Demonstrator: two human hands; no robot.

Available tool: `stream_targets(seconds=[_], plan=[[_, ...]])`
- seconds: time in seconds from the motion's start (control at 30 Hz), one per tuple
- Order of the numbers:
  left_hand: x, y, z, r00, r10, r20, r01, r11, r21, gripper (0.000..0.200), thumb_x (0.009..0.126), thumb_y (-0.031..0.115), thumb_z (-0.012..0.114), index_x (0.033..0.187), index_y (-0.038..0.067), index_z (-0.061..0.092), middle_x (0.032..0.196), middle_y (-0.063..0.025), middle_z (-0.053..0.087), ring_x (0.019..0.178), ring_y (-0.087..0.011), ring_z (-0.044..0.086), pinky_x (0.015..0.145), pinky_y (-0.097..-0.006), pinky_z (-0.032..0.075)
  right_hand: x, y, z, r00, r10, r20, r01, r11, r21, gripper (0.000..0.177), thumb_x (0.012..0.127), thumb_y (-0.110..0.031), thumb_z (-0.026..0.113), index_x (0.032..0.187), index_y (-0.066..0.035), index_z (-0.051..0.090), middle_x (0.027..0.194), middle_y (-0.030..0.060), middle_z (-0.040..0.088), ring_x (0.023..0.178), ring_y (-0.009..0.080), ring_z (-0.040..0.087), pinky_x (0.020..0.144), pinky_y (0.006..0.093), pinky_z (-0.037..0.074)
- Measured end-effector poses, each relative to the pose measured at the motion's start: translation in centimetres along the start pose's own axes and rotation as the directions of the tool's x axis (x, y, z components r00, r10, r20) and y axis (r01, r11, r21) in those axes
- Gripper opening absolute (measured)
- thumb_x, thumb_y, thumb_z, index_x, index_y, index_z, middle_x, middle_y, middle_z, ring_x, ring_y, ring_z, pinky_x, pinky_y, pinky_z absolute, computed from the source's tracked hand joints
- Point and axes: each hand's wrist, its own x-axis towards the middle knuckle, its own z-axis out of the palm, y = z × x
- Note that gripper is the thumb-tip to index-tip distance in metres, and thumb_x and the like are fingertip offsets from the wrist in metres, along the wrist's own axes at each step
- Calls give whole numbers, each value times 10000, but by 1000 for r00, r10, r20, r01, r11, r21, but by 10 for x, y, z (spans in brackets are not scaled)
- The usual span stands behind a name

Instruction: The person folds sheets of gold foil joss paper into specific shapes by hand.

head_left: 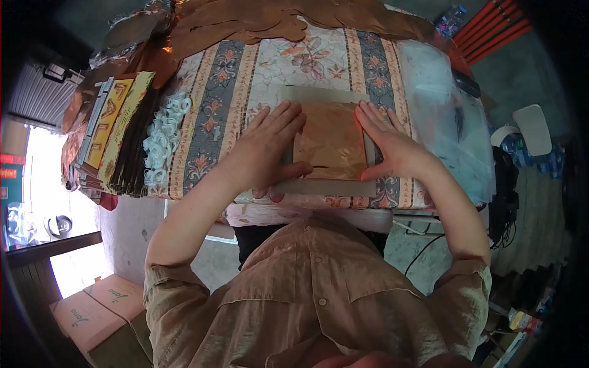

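A shiny brown, nearly square flat piece (331, 138) lies on a larger grey-green sheet (334, 187) at the middle of the table. Along its left edge rests my left hand (267, 144), fingers extended away from me and thumb at the near left corner. My right hand (396, 144) lies along the opposite edge, fingers spread and thumb near the lower right corner. Both hands are open and flat, pressing at the sides of the piece. A narrow dark mark shows near its lower left edge.
A patterned cloth (270, 67) covers the table. At left stand stacked printed cards (119, 122) beside white elastic loops (167, 135). Large brown sheets (245, 24) lie along the far edge. Clear plastic sheets (451, 141) lie at right. A cardboard box (98, 310) sits at lower left.
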Motion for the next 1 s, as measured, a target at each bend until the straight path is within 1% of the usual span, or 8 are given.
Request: stream_targets(seconds=[0.17,0.4,0.5,0.57,0.7,0.8,0.9,1.0], plan=[[-1,2,0,1000,7,12,-6,999,-53,900,834,453,670,1484,-5,247,1540,-217,247,1460,-338,167,1182,-485,135,-2,-3,2,1000,0,-24,-1,999,-47,1276,627,-501,819,1522,-9,55,1586,213,89,1486,310,26,1191,470,-5],[2,9,-1,998,-18,56,21,998,-60,907,841,460,661,1483,-19,236,1548,-230,216,1469,-348,126,1181,-500,94,2,-8,2,998,-33,-45,31,999,-39,1281,629,-493,817,1511,24,45,1582,223,89,1483,318,26,1192,478,-3],[0,7,-1,998,2,69,0,1000,-31,916,840,489,648,1481,-21,238,1545,-239,217,1468,-353,126,1178,-514,88,5,-12,1,999,-32,-10,32,998,-58,1290,629,-501,815,1510,29,36,1581,227,87,1483,320,26,1192,481,1],[-2,6,0,997,21,68,-21,1000,5,922,857,576,572,1466,-42,260,1536,-270,214,1463,-372,135,1171,-531,84,5,-10,2,1000,-24,-4,23,997,-78,1283,643,-600,763,1512,21,52,1581,231,74,1482,325,33,1191,481,17],[-3,8,3,999,32,35,-32,999,23,935,855,609,553,1469,-34,262,1537,-266,215,1462,-380,135,1167,-545,84,8,-17,3,1000,-9,8,9,998,-66,1281,648,-600,761,1510,27,50,1581,234,68,1483,322,26,1191,478,12],[-3,7,3,999,30,29,-32,998,57,949,847,634,544,1477,-15,258,1539,-261,215,1460,-385,137,1165,-549,86,9,-20,2,1000,0,11,0,999,-51,1280,652,-597,761,1510,26,45,1581,234,58,1484,319,16,1191,476,7],[-4,3,-1,997,40,60,-43,998,51,967,836,613,573,1493,-2,219,1544,-245,215,1461,-388,129,1166,-548,90,11,-23,2,1000,-4,19,4,1000,-31,1289,639,-498,809,1511,24,16,1580,243,42,1484,316,6,1189,484,-4],[-7,0,-13,994,59,91,-55,998,-43,1010,804,624,608,1502,13,209,1550,-234,206,1465,-370,127,1165,-551,92,12,-25,1,999,10,35,-9,999,-34,1292,638,-494,812,1511,23,13,1580,243,38,1484,319,-7,1187,490,-11]])
